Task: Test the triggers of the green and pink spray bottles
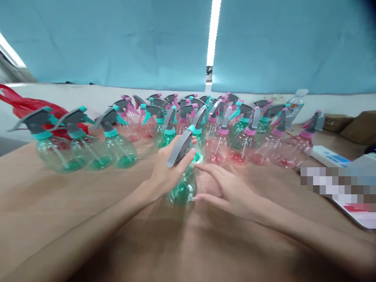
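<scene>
In the middle of the head view, my left hand (167, 160) is wrapped round the neck of a green spray bottle (180, 192) with a grey trigger head. The bottle stands on the wooden table, its green see-through body showing below my fingers. My right hand (229, 188) reaches in from the right, thumb and fingers spread apart, fingertips close to the bottle's side. A small white bit shows by the right thumb tip; I cannot make out what it is. Just beyond the hands stands another green spray bottle (198, 150), partly hidden by my left hand.
Several pink spray bottles (219, 149) and green ones crowd the table behind. Three green bottles (120, 152) stand in a row at left, near a red plastic bag (26, 103). On the right are a clear bottle (295, 105), brown boxes (360, 127) and a white device (330, 156).
</scene>
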Action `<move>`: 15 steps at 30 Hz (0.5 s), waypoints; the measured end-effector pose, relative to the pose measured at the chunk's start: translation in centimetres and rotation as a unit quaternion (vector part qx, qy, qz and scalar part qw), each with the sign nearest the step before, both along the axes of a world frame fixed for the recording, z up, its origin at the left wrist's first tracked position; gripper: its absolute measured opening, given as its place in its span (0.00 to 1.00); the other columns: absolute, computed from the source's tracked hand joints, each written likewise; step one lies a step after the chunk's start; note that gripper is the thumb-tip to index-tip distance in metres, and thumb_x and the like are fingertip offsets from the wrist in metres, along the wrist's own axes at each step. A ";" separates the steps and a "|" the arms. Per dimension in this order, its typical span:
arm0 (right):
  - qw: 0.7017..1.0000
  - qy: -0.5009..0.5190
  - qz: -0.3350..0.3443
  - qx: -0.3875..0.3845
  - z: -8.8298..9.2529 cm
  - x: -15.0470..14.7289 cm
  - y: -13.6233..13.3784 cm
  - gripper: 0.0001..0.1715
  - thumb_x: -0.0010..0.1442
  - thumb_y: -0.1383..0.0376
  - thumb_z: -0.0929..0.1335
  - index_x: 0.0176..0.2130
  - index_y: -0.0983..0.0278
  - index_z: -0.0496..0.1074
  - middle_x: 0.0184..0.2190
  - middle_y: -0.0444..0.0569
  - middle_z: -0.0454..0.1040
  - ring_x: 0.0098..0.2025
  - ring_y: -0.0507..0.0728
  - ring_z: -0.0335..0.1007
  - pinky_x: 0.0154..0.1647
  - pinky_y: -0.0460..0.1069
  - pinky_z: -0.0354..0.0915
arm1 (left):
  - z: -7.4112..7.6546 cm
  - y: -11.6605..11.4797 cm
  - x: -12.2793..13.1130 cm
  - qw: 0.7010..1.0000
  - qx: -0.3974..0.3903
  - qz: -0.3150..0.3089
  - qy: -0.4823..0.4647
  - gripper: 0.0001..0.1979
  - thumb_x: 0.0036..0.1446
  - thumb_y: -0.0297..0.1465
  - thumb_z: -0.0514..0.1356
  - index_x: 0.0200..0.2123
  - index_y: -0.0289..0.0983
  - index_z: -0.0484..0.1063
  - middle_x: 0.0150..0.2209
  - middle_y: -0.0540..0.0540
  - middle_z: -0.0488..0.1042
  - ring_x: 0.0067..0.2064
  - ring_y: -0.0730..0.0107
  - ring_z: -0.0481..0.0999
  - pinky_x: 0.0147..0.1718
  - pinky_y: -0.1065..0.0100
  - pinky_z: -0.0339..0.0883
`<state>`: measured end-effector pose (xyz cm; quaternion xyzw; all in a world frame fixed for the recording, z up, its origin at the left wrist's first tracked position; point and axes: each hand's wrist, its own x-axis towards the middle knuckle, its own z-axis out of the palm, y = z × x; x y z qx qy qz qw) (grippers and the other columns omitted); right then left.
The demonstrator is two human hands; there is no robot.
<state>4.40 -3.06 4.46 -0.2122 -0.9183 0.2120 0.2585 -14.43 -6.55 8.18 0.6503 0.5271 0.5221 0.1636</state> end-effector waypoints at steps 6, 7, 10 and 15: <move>0.999 0.006 -0.042 0.018 2.5 -4.0 -2.0 0.27 0.59 0.48 0.70 0.50 0.63 0.67 0.45 0.55 0.75 0.50 0.66 0.72 0.45 0.60 0.70 | 0.2 -1.4 -1.0 0.999 -0.001 0.011 0.048 0.17 0.61 0.40 0.59 0.51 0.41 0.69 0.45 0.46 0.77 0.40 0.66 0.77 0.38 0.65 0.71; 0.999 0.002 -0.042 0.027 2.6 -4.5 -2.3 0.26 0.59 0.49 0.70 0.48 0.63 0.68 0.43 0.55 0.75 0.49 0.66 0.72 0.44 0.59 0.71 | 0.3 -1.9 -1.5 0.998 -0.006 0.011 0.053 0.18 0.60 0.41 0.59 0.51 0.41 0.69 0.44 0.47 0.77 0.38 0.67 0.77 0.36 0.66 0.70; 0.998 0.010 -0.024 0.050 2.5 -6.3 -3.2 0.21 0.59 0.51 0.70 0.45 0.62 0.68 0.42 0.53 0.75 0.48 0.64 0.72 0.43 0.58 0.70 | 0.7 -3.9 -3.4 0.995 -0.039 0.031 0.090 0.22 0.58 0.42 0.60 0.53 0.41 0.66 0.38 0.49 0.76 0.33 0.68 0.76 0.32 0.67 0.69; 0.998 0.029 0.004 0.058 2.1 -9.8 -3.5 0.23 0.60 0.52 0.70 0.48 0.62 0.67 0.45 0.52 0.75 0.48 0.62 0.72 0.44 0.57 0.70 | -0.5 -7.3 -7.5 0.989 -0.052 0.070 0.115 0.28 0.60 0.46 0.57 0.60 0.42 0.58 0.46 0.45 0.74 0.45 0.60 0.76 0.43 0.61 0.71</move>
